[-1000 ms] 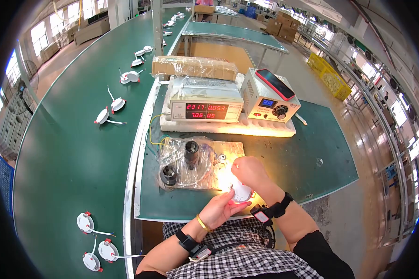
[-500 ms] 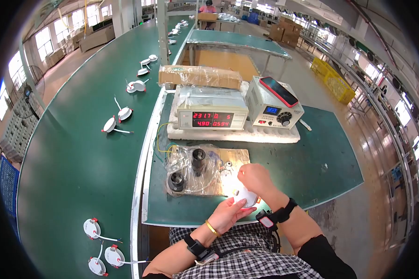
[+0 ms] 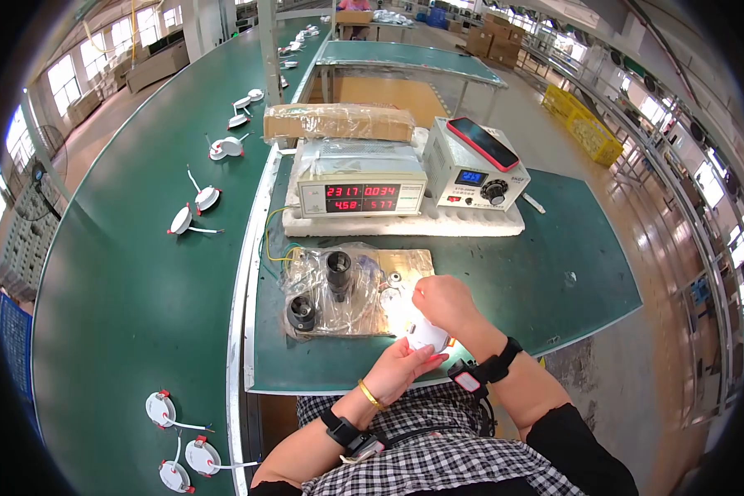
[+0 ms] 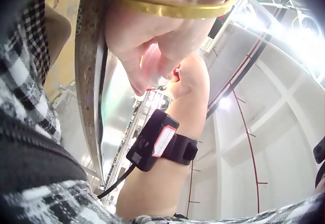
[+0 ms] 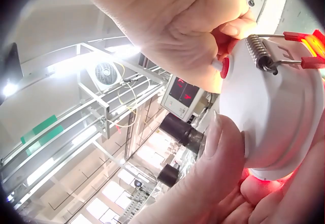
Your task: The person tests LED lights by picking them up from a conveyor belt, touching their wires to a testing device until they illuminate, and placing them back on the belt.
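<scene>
My left hand holds a white round downlight near the front edge of the table, thumb on its back and fingers beneath. In the right wrist view the downlight's metal spring and red clip show, and light glows from its face. A short length of white cable comes out of a red grommet and runs into my right hand, whose fingers are curled round it. That hand is over the right end of a plastic-wrapped board; the cable's far end is hidden.
Two black sockets stand on the board. Behind it, a power meter with red digits and a dial unit carrying a phone sit on white foam. More downlights lie on the green belt at left.
The light round the downlight has turned from warm yellow to white, and the meter's digits have changed. The hands keep nearly the same hold while the head view shifts slightly.
</scene>
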Motion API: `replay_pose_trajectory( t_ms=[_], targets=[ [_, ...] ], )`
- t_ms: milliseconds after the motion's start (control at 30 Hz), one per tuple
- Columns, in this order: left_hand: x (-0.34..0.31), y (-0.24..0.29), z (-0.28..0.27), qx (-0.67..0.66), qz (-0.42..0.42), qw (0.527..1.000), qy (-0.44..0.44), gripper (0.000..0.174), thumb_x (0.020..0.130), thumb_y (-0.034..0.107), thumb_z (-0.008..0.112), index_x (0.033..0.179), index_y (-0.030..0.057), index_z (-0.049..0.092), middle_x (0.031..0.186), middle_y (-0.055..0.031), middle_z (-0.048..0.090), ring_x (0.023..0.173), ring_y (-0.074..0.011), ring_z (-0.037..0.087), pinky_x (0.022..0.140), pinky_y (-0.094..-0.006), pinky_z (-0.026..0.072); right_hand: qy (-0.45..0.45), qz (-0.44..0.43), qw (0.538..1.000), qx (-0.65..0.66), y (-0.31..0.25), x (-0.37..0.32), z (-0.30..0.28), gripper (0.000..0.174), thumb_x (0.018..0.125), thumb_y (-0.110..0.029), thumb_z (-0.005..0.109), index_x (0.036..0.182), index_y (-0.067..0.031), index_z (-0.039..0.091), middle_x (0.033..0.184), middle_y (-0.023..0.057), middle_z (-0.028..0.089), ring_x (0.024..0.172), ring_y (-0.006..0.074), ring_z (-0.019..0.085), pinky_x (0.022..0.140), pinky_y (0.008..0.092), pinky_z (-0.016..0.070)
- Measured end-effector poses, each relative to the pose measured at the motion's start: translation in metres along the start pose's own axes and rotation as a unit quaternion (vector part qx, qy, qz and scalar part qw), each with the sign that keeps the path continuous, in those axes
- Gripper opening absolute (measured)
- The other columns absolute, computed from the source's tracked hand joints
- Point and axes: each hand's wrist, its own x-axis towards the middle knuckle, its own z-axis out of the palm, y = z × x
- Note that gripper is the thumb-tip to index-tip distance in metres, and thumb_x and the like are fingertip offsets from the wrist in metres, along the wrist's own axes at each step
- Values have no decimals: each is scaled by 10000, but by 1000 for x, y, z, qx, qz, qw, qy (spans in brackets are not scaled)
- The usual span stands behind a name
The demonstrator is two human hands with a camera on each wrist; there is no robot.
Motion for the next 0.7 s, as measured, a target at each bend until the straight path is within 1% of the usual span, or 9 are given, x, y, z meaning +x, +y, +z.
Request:
replay_pose_trajectory(
  t_ms=[267,333,533,567,633,667,700],
  targets=[
    [0,0,-1,-6,-5,1000,-6,369,971,129,484,1289,-42,407,1267,-117,515,1157,-232,536,1018,-321,431,-4,12,1000,-18,-3,-1,-1,212,785,-206,536,768,-81,705,730,167,653,693,349,638,663,457,507],
    [0,-1,-2,-8,-4,1000,-12,368,974,143,487,1285,-36,407,1262,-113,514,1139,-203,542,997,-295,440,-7,13,1000,-19,-3,-1,-2,211,785,-205,536,768,-82,707,733,166,655,693,349,640,664,457,508],
    [-3,3,1,-2,-6,1000,-9,370,974,141,486,1289,-37,407,1266,-112,514,1135,-208,548,996,-303,441,-2,10,1000,-21,-3,-2,-1,210,783,-205,540,755,-73,700,723,169,651,686,353,639,651,453,510],
    [-2,2,-1,4,-14,1000,-6,390,987,187,463,1297,-42,402,1281,-123,510,1143,-222,547,1002,-312,439,1,4,1000,-20,-3,-2,-1,208,783,-205,541,747,-69,696,716,168,649,684,354,639,649,454,510],
    [-2,3,-1,-49,-1,999,-7,440,1015,251,364,1274,-104,393,1260,-206,521,1141,-287,555,1012,-334,449,1,8,1000,-18,-3,-2,-2,208,782,-204,543,738,-66,691,710,167,647,682,355,638,648,454,510],
    [-1,6,2,-54,-18,998,9,532,1027,340,264,1270,-117,388,1240,-240,529,1142,-328,552,1019,-347,446,1,5,1000,-22,-4,-2,-2,209,782,-205,544,732,-63,689,705,167,646,680,354,639,647,456,510],
    [-1,7,3,-55,-25,998,8,532,1027,340,264,1270,-117,388,1240,-240,529,1142,-328,552,1019,-347,446,2,3,1000,-25,-4,-2,-2,210,782,-205,545,725,-61,687,701,166,645,679,353,639,647,457,510]
  ],
)
